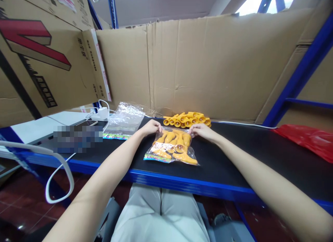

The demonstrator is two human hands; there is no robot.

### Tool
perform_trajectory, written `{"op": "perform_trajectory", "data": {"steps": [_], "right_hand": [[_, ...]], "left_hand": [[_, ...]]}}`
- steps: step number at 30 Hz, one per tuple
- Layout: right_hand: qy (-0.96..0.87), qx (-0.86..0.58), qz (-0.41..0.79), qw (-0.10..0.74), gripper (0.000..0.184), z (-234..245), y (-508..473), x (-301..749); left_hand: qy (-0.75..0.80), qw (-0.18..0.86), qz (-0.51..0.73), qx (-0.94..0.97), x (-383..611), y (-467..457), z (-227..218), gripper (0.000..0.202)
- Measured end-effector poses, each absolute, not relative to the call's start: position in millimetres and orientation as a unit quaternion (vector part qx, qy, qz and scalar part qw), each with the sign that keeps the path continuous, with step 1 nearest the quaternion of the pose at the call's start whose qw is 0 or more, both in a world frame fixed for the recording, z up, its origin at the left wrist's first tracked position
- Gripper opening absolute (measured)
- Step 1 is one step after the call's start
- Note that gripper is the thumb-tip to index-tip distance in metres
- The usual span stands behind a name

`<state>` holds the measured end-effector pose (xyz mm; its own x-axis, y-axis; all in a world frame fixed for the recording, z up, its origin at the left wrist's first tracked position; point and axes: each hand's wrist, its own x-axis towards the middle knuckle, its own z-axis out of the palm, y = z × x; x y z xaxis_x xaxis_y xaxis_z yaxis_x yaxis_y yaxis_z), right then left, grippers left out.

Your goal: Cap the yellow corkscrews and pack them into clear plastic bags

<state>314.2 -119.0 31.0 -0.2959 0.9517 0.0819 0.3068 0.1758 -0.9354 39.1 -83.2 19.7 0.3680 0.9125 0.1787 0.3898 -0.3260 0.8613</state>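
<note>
A clear plastic bag (172, 147) filled with orange plastic pieces lies on the black tabletop (229, 158) in front of me. My left hand (151, 127) pinches the bag's far left corner. My right hand (201, 130) pinches its far right corner. Both hands have their fingers closed on the bag's top edge. Just behind the bag lies a loose pile of several orange pieces (186, 119).
A stack of empty clear bags (125, 120) lies to the left. A white charger with cables (100, 113) sits further left. A red plastic bag (309, 139) lies at the right. Cardboard sheets (208, 61) wall the back. Blue shelf posts (301, 75) stand right.
</note>
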Motion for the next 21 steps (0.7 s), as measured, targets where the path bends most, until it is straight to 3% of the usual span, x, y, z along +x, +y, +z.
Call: {"op": "perform_trajectory", "data": {"steps": [6, 10, 13, 18, 21], "right_hand": [[-0.779, -0.492, 0.307, 0.238, 0.038, 48, -112, 307], [-0.806, -0.498, 0.247, 0.201, 0.033, 53, -97, 294], [-0.805, -0.464, 0.320, 0.186, 0.031, 60, -89, 282], [-0.732, -0.381, 0.561, 0.069, 0.040, 73, -90, 273], [-0.684, -0.375, 0.623, 0.059, 0.040, 73, -94, 271]], "left_hand": [[0.423, 0.159, 0.328, 0.830, 45, -86, 22, 0.027], [0.392, 0.097, 0.352, 0.844, 49, -88, 22, 0.027], [0.372, 0.076, 0.375, 0.846, 51, -89, 23, 0.026], [0.337, 0.066, 0.426, 0.837, 55, -95, 26, 0.027], [0.345, 0.063, 0.450, 0.821, 59, -99, 29, 0.027]]}}
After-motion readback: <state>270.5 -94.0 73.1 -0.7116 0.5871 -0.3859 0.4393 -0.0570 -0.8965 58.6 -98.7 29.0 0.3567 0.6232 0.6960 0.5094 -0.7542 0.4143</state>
